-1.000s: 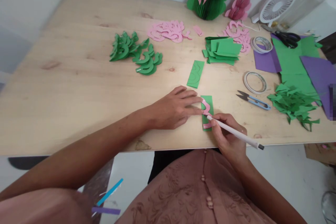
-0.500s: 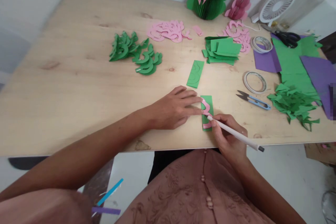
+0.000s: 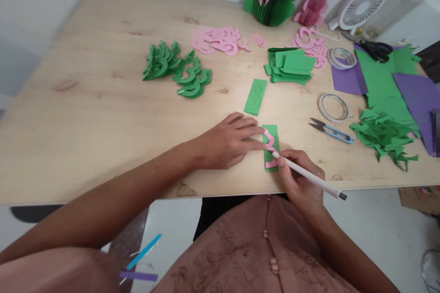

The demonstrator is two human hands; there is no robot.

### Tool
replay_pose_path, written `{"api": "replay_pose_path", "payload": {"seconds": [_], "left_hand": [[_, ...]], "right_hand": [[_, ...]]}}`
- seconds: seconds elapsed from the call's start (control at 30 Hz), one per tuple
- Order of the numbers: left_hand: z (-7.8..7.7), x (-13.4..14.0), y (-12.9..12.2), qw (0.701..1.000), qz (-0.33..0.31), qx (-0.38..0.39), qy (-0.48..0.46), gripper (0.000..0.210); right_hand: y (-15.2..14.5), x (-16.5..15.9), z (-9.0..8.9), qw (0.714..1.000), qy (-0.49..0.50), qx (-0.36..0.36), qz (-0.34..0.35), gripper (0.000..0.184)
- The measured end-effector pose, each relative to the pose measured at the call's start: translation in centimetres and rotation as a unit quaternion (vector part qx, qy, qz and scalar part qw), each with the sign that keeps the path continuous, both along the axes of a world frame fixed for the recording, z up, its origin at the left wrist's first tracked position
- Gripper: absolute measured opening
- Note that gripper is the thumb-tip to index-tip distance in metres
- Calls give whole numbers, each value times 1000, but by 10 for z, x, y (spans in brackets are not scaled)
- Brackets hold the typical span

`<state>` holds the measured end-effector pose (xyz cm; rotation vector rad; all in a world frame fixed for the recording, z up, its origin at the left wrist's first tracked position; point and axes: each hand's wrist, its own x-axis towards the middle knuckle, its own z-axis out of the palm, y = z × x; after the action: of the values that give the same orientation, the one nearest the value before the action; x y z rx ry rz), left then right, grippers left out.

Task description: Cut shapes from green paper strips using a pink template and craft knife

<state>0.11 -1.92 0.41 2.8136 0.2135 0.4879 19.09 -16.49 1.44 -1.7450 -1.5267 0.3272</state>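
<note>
My right hand [image 3: 301,174] grips a white pen [image 3: 309,175], its tip at the edge of a curvy pink paper cutout [image 3: 270,140]. That cutout lies on a small green paper strip [image 3: 272,129] near the table's front edge. Fingers apart, my left hand [image 3: 233,142] rests flat, with fingertips pressing on the cutout and the strip's left side. Just beyond sits another green strip [image 3: 255,97] with wavy lines drawn on it. Part of the pink cutout is hidden under my fingers.
Green cutouts [image 3: 178,68] and pink cutouts [image 3: 220,40] lie farther back, beside stacked green paper [image 3: 292,65]. To the right are thread snips [image 3: 332,131], tape rolls [image 3: 333,107], green scraps [image 3: 387,135] and black scissors [image 3: 376,49]. A white fan [image 3: 363,5] stands behind.
Almost nothing differs. The pen and my right hand have shifted very slightly; my left hand and the papers stay in place.
</note>
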Motion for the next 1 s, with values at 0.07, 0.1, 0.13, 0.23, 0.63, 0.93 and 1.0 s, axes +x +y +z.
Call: {"api": "replay_pose_path", "payload": {"seconds": [0.07,0.1,0.13,0.23,0.63,0.93,1.0], "left_hand": [[0,0,0,1000,-1,0,-2,48],[0,0,0,1000,-2,0,-3,48],[0,0,0,1000,-2,0,-4,47],[0,0,0,1000,-1,-1,-4,48],[0,0,0,1000,2,-4,5,48],[0,0,0,1000,1,-5,3,48],[0,0,0,1000,2,-6,2,49]], "right_hand": [[-1,0,0,1000,4,-3,0,5],[-1,0,0,1000,8,-3,0,5],[-1,-1,0,1000,10,-3,0,5],[0,-2,1,1000,9,3,-1,5],[0,-1,-2,1000,12,0,9,6],[0,-1,1,1000,-6,11,3,5],[-1,0,0,1000,-3,10,1,5]]}}
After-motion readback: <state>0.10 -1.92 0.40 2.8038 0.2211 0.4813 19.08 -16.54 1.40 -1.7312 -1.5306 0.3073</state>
